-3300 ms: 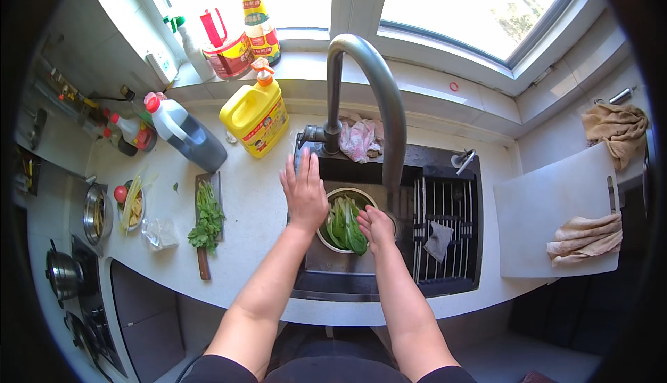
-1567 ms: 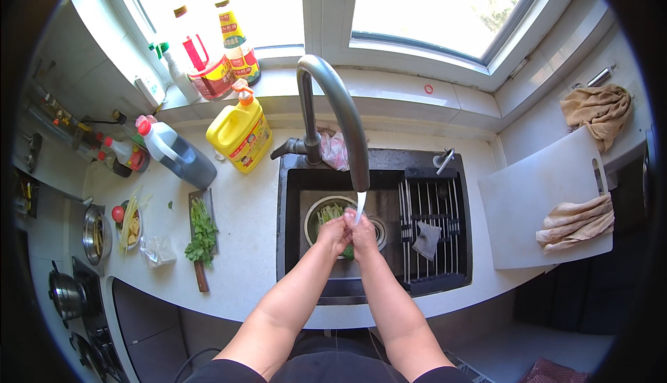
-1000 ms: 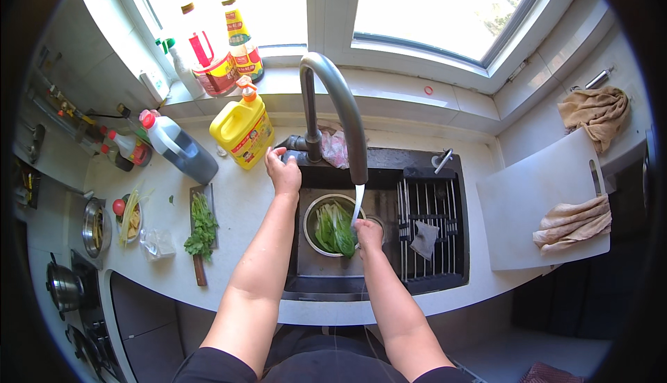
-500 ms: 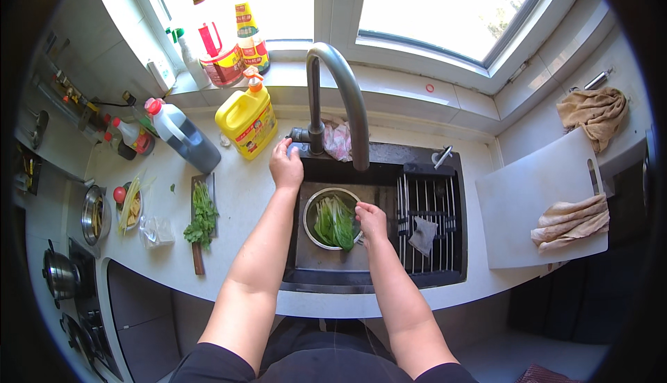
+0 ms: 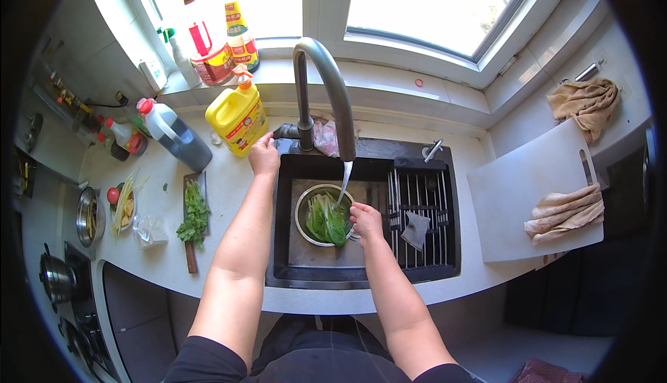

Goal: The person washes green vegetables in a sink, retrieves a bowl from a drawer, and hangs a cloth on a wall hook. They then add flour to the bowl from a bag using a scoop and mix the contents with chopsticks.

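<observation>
In the black sink (image 5: pixel 306 274) sits a round metal bowl (image 5: pixel 299 224) with leafy green vegetables (image 5: pixel 325 217) in it. Water (image 5: pixel 345 178) runs from the tall curved faucet (image 5: pixel 326 70) down into the bowl. My left hand (image 5: pixel 264 156) is closed at the end of the faucet handle (image 5: pixel 283 131), beside the yellow jug; its grip is partly hidden. With bent fingers my right hand (image 5: pixel 366 220) grips the bowl's right rim.
A drying rack (image 5: pixel 424 247) with a grey cloth (image 5: pixel 415 231) fills the sink's right side. Left stand a yellow pump jug (image 5: pixel 238 120), a dark-filled jug (image 5: pixel 174 136), and a knife (image 5: pixel 191 258) under green herbs (image 5: pixel 194 215). A white cutting board (image 5: pixel 504 195) leans right.
Water now flows from the faucet, where none ran before. My left hand has shifted to the handle's end. My right hand stays at the bowl's rim.
</observation>
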Available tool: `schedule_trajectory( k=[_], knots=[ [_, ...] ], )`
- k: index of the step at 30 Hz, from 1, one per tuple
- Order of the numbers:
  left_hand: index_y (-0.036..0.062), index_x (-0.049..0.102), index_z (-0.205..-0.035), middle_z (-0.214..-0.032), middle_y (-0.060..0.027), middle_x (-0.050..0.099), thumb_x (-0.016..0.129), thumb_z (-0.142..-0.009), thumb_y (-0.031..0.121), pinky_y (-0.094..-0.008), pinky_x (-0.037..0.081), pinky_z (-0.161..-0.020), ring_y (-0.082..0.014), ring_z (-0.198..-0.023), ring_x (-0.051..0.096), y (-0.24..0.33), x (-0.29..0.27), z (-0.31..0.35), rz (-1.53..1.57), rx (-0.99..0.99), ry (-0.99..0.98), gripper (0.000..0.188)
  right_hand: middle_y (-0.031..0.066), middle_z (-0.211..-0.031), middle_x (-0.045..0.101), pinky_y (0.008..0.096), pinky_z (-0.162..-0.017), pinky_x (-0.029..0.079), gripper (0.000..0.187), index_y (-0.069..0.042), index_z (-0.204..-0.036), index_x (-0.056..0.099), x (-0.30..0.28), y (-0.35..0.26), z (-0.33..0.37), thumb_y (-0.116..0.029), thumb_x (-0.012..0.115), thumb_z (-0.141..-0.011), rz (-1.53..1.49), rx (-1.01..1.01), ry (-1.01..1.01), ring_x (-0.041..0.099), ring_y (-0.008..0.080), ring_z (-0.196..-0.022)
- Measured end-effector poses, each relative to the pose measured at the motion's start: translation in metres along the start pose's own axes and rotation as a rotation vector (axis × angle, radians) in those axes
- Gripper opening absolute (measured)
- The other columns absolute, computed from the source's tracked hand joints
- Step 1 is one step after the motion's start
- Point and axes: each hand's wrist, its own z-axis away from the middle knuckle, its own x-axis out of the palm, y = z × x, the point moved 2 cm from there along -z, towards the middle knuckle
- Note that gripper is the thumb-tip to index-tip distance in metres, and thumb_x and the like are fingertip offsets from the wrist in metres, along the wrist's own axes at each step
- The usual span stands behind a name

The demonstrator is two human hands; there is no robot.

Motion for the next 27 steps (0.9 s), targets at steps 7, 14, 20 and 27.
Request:
schedule_trajectory(
  k=[7, 14, 20, 27],
  knots=[
    [0.0053, 0.069, -0.108, -0.108, -0.0154, 0.067, 0.057, -0.088, 0.012, -0.0331, 0.046, -0.093, -0.0256, -0.104, 0.064, 0.004, -0.002, -0.001, 0.041, -0.061, -0.028, 0.024, -0.0027, -0.094, 0.062, 0.0299, -0.074, 0.044, 0.027, -0.014, -0.111, 0.063, 0.012, -0.009, 0.008, -0.022, 0.064, -0.086, 0.044, 0.07, -0.099, 0.056, 0.0097, -0.083],
    [-0.0006, 0.063, -0.117, -0.127, -0.0175, 0.058, 0.052, -0.09, 0.009, -0.0315, 0.037, -0.105, -0.0246, -0.122, 0.053, -0.002, 0.003, 0.008, 0.206, -0.084, -0.062, 0.03, -0.002, -0.095, 0.062, 0.0318, -0.075, 0.045, 0.033, -0.012, -0.117, 0.06, 0.023, -0.005, 0.007, -0.022, 0.064, -0.086, 0.107, 0.122, -0.082, 0.056, 0.011, -0.086],
    [-0.0026, 0.051, -0.13, -0.142, -0.0203, 0.042, 0.055, -0.086, 0.012, -0.0348, 0.029, -0.111, -0.0294, -0.134, 0.038, 0.014, 0.014, 0.043, 0.189, -0.001, -0.072, 0.046, 0.0015, -0.099, 0.064, 0.0324, -0.076, 0.047, 0.03, -0.008, -0.116, 0.06, 0.028, 0.0, 0.01, -0.019, 0.063, -0.087, 0.088, 0.122, -0.054, 0.06, 0.0135, -0.087],
    [-0.0053, 0.038, -0.138, -0.148, -0.0213, 0.031, 0.061, -0.087, 0.013, -0.0331, 0.023, -0.112, -0.0266, -0.139, 0.028, 0.052, 0.008, 0.116, 0.295, -0.09, -0.323, 0.059, 0.0086, -0.098, 0.067, 0.0264, -0.075, 0.053, 0.021, 0.0, -0.109, 0.063, 0.052, -0.051, 0.04, -0.012, 0.058, -0.092, -0.076, -0.057, -0.258, 0.066, 0.016, -0.086]
  ],
)
